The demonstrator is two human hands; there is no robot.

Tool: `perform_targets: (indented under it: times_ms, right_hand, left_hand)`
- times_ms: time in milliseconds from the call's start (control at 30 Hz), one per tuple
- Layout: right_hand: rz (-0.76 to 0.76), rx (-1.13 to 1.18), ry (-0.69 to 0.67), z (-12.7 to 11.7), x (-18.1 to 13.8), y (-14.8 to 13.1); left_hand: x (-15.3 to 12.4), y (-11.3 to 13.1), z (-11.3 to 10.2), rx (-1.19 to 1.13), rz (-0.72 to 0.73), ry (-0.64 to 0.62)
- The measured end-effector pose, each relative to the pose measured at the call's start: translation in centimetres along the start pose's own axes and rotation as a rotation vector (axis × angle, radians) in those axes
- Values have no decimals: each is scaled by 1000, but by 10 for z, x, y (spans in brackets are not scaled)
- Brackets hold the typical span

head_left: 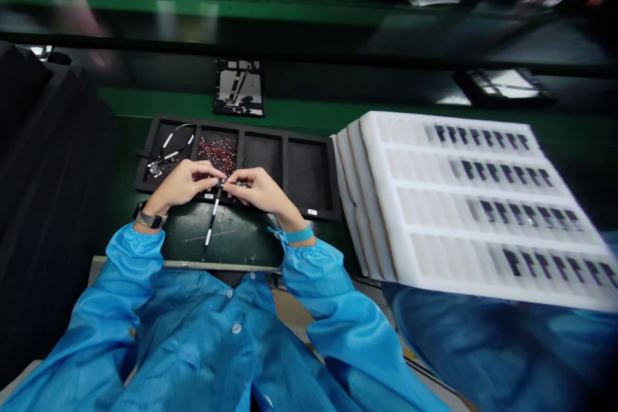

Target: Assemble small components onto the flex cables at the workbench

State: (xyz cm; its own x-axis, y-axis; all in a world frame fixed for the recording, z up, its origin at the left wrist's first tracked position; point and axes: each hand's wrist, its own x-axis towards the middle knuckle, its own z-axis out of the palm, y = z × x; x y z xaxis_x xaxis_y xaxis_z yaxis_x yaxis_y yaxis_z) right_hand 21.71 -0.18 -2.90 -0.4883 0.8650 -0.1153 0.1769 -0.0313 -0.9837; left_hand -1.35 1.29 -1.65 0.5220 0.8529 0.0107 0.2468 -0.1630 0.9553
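Note:
My left hand (181, 183) and my right hand (258, 190) meet above a black compartment tray (309, 148), their fingertips pinching a small circuit board (223, 184) from both sides. A thin black cable with white sleeves (211, 225) hangs from the board down onto a dark green mat (241, 232). Part of the board is hidden by my fingers. Behind my left hand, a similar cable assembly (167, 149) lies in the tray's leftmost compartment. Many tiny red parts (217, 154) fill the compartment beside it.
To the right stands a stack of white foam trays (463, 199) holding rows of small black parts. A black-framed panel (239, 87) lies beyond the tray on a green bench surface. Dark ridged foam (48, 174) rises at the left.

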Motion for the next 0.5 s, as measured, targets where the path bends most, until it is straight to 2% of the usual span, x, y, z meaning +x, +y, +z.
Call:
perform_targets:
  times_ms: [333, 500]
  right_hand:
    - [24, -5, -96, -7, -1, -1]
    - [51, 3, -160, -11, -2, -2]
  left_hand:
    - [-1, -1, 3, -67, -88, -24]
    - [-1, 4, 4, -48, -63, -55]
